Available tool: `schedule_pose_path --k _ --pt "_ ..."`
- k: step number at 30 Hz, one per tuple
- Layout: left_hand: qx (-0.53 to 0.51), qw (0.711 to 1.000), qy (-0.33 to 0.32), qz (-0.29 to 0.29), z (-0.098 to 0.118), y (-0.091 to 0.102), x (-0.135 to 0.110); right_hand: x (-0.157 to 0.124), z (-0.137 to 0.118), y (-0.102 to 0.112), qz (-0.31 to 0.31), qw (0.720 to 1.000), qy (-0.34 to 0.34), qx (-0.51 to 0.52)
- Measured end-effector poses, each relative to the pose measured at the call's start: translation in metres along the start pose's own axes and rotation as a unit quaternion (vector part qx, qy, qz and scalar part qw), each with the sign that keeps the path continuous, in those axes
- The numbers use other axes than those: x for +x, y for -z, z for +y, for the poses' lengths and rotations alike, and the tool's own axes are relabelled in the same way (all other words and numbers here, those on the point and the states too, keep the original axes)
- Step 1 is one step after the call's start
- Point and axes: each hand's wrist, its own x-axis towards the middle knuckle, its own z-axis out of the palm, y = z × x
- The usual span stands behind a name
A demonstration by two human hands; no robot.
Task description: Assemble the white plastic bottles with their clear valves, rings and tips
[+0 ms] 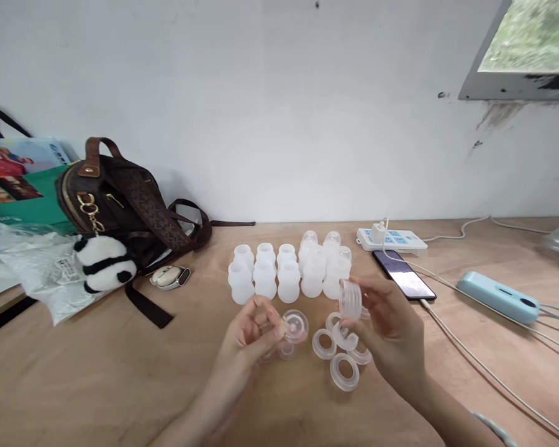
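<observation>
My left hand [256, 335] pinches a clear bottle nipple [296, 325] by its edge, its round base tilted up. Between the thumb and fingers of my right hand [389, 329] is a translucent screw ring [351, 300], turned on its side. Below the right hand, several similar screw rings [345, 372] lie loosely together on the table, some overlapping. Other clear nipples [287, 351] rest beneath my left hand, partly hidden. Small frosted bottles [289, 282] stand in two rows beyond both hands. Those at the right end carry clear domed caps [310, 238]; the others have open necks.
A brown backpack [135, 198] with a panda plush [105, 264] sits at left, near a beige computer mouse [165, 277]. To the right are a power strip [407, 240], a phone [404, 275], a light-blue device [498, 297] and cables across the wooden table [190, 372].
</observation>
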Motion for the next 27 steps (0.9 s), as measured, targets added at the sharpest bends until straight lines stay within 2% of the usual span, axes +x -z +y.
schedule_pose_path --k 3,4,7,9,11,15,18,22,27 --pt "0.086 0.992 -0.089 0.035 0.019 0.014 0.008 0.006 0.002 0.002 0.046 0.999 -0.017 -0.024" --pt "0.126 0.987 -0.091 0.039 0.025 0.02 0.01 0.007 0.002 0.002 0.05 0.998 -0.02 -0.031" --pt "0.239 0.97 -0.048 0.021 0.037 0.042 0.011 0.009 0.004 0.003 0.048 0.997 -0.023 -0.054" --pt "0.298 0.954 -0.005 -0.019 0.038 0.059 0.01 0.01 0.006 0.004 0.047 0.996 -0.025 -0.072" --pt "0.339 0.94 0.011 -0.03 0.036 0.075 0.011 0.011 0.007 0.004 0.043 0.995 -0.028 -0.084" --pt "0.409 0.91 -0.036 0.066 0.026 0.099 0.019 0.011 0.011 0.003 0.024 0.994 -0.027 -0.104" --pt "0.452 0.888 -0.043 0.07 0.015 0.103 0.027 0.009 0.014 0.002 0.01 0.992 -0.019 -0.122" --pt "0.473 0.878 -0.047 0.051 0.002 0.097 0.03 0.007 0.017 0.001 -0.008 0.991 -0.015 -0.136" --pt "0.498 0.865 -0.055 0.02 -0.002 0.097 0.029 0.012 0.016 0.004 -0.016 0.985 -0.014 -0.171"
